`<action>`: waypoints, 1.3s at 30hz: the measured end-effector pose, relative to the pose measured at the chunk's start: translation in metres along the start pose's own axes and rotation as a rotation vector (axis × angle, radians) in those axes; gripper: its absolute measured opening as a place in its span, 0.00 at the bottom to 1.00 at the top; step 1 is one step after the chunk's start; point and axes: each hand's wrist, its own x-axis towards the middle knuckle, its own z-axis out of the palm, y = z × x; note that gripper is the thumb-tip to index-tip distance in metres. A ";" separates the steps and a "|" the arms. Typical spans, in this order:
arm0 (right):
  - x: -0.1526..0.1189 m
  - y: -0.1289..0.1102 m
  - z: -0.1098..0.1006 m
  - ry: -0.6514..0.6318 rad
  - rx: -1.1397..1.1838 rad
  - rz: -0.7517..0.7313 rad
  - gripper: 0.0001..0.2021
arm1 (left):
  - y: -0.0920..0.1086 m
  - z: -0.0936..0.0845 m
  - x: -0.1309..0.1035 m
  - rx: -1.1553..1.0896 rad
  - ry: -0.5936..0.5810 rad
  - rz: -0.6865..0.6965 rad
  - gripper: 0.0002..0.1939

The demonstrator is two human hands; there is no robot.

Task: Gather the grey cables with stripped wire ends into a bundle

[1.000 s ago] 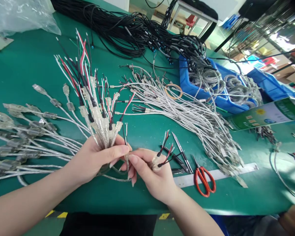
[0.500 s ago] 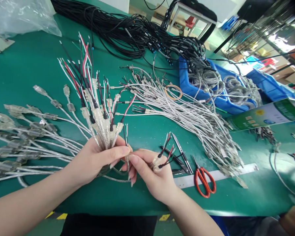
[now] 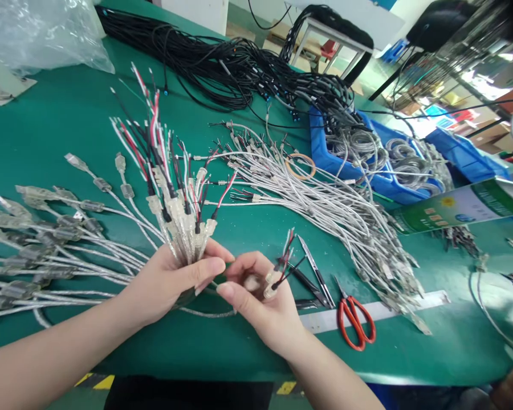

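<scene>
A person's left hand (image 3: 171, 282) is clasping a fanned bundle of clear-jacketed cables (image 3: 177, 219) above the green desk (image 3: 47, 125), its grip closed around them. The right hand (image 3: 260, 304) is pinching a few loose cable ends (image 3: 277, 273) just beside it. Red scissors (image 3: 354, 319) are lying on a steel ruler (image 3: 393, 310) nearby.

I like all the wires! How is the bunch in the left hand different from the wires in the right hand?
The left hand grips a big bunch fanning upward; the right hand holds only a few wires. The bunch's tips reach much higher. Both show red and black ends.
</scene>
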 end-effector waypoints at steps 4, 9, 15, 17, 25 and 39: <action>0.002 0.004 -0.001 0.140 -0.064 -0.104 0.08 | -0.001 0.000 0.001 -0.040 -0.085 0.018 0.13; 0.004 0.010 0.000 0.126 -0.059 -0.208 0.09 | -0.006 0.000 0.002 -0.027 -0.145 0.025 0.05; 0.006 0.007 0.004 0.195 -0.049 -0.278 0.03 | -0.007 0.004 0.001 -0.012 -0.120 -0.026 0.05; 0.005 0.006 0.006 0.199 0.050 -0.251 0.04 | -0.005 0.004 0.002 -0.049 -0.026 -0.042 0.07; -0.001 0.006 0.009 0.038 0.178 -0.078 0.06 | 0.002 -0.004 0.001 -0.112 -0.052 -0.049 0.10; -0.003 0.007 0.005 0.047 -0.093 -0.105 0.06 | -0.002 -0.002 0.000 -0.068 -0.057 -0.041 0.09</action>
